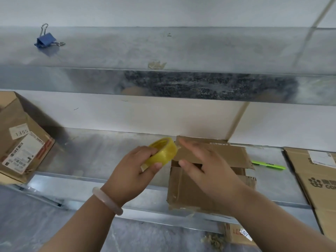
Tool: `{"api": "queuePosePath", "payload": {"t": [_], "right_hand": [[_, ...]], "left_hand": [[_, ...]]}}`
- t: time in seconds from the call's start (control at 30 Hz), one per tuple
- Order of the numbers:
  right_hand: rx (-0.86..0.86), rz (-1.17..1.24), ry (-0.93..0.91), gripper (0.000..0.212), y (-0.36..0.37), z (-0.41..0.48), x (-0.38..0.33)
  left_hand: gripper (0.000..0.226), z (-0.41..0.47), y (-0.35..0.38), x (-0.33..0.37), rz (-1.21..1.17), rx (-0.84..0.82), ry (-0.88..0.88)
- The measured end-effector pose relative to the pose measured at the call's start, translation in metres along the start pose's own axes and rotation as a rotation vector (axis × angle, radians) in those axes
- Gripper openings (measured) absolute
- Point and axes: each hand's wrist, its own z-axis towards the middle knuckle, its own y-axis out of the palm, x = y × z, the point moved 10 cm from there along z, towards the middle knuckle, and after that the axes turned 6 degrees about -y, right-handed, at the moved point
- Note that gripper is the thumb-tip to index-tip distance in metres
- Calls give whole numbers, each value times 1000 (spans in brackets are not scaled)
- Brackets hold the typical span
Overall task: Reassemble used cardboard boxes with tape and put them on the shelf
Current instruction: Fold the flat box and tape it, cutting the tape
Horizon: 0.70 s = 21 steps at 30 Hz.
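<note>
A small brown cardboard box (185,190) sits on the metal shelf (101,157), its top flaps folded over. My left hand (131,171) grips a yellow roll of tape (161,151) just left of the box's top edge. My right hand (205,166) lies flat with straight fingers on the box's top flap (227,153), pressing it down next to the roll.
A larger labelled box (20,140) leans at the shelf's left end. Flattened cardboard (316,180) lies at the right, with a green pen (267,165) beside the small box. A blue binder clip (45,40) sits on the upper shelf (181,51). More cardboard (234,233) is below.
</note>
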Motion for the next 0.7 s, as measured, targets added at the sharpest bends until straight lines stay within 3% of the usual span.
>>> {"api": "queuePosePath", "payload": {"t": [0.17,0.3,0.47,0.53,0.7], "right_hand": [[200,198,91,31,-10,-5,1],[189,391,165,17,-11,-12,12],[117,179,150,14,-20,-12,10],[102,97,140,22,-25,-10,8],[115,12,119,24,-38,-13,5]], "left_hand": [[42,-2,4,30,46,-37,48],[45,-4,4,34,73,-42,40],[51,-2,6,38,103,-83,34],[54,-1,5,41,121,-98,28],[58,3,3,42,189,-114,-8]]}}
